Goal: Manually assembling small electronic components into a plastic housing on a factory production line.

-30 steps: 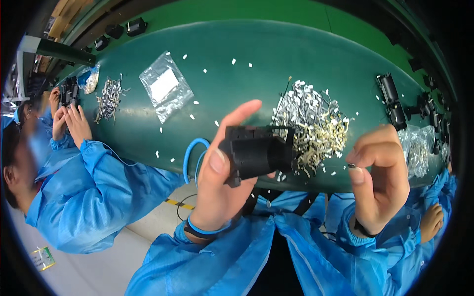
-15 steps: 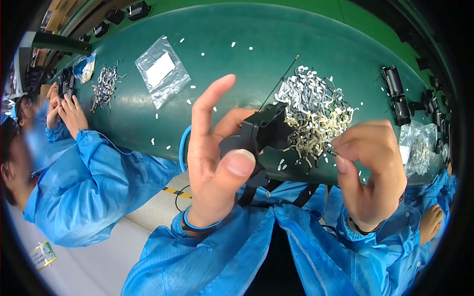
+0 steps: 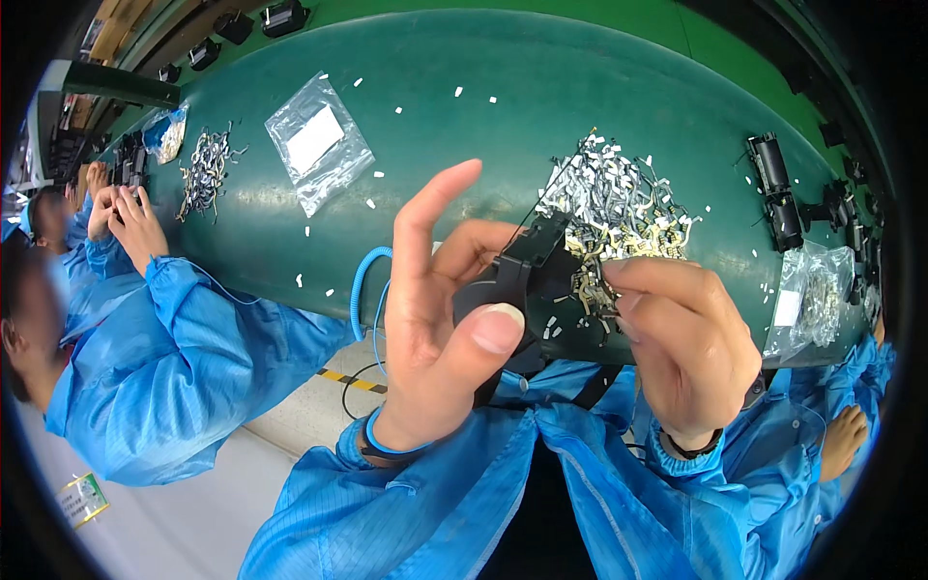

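Your left hand [image 3: 440,319] holds the black plastic part [image 3: 517,290] up in front of you, above the near edge of the green belt [image 3: 483,155], with the thumb pressed on its rounded lower end and the middle fingers curled behind it; the index finger stands straight up, free of the part. Your right hand [image 3: 681,348] has its fingertips drawn together against the part's right side, pinching what looks like a small metal clip [image 3: 594,290], though the clip itself is mostly hidden. The part looks light and rigid, a moulded housing that should not flex, so a firm thumb-and-finger grip on the broad rounded body is the safe place to hold it; its smooth plastic may slip if you squeeze only the narrow upper end. Its long axis runs from lower left to upper right, the squarer end pointing away from you toward the pile of silver clips [image 3: 614,208] just behind it on the belt. The clips appear thin and springy, easy to bend, so take them by the edges. To your left, another person's hands [image 3: 121,217] work near a smaller pile of clips [image 3: 205,169].
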